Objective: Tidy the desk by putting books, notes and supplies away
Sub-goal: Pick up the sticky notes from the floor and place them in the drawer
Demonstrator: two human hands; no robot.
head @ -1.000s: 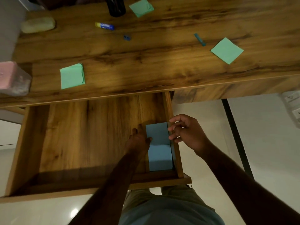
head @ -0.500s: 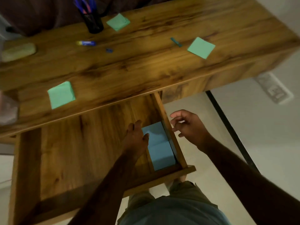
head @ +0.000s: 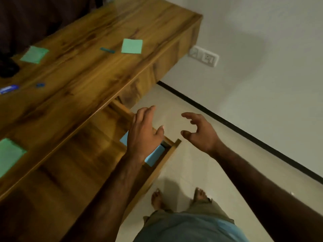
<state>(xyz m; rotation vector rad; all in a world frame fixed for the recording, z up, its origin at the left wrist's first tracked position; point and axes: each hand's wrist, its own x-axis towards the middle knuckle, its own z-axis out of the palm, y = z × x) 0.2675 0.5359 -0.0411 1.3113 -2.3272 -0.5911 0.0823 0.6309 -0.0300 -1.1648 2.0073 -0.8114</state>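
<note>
An open wooden drawer (head: 83,165) juts out under the desk (head: 83,70). A light blue notepad (head: 154,157) lies in its right end, partly hidden by my left hand (head: 145,133), which hovers over it, open and empty. Over the floor to the right of the drawer, my right hand (head: 199,131) is open with curled fingers, holding nothing. Three green sticky notes lie on the desktop: one at the far right (head: 132,46), one at the back (head: 34,54), one at the left edge (head: 8,155).
A blue clip (head: 107,50) lies beside the right note, and a small blue piece (head: 40,85) and a blue glue stick (head: 8,89) sit further left. A black pen holder (head: 7,69) stands at the back. A wall socket (head: 203,56) is beyond the desk's end.
Both hands have lifted away from the blue notepad, which stays in the drawer. The view has swung to the right, toward the desk's end and the wall.
</note>
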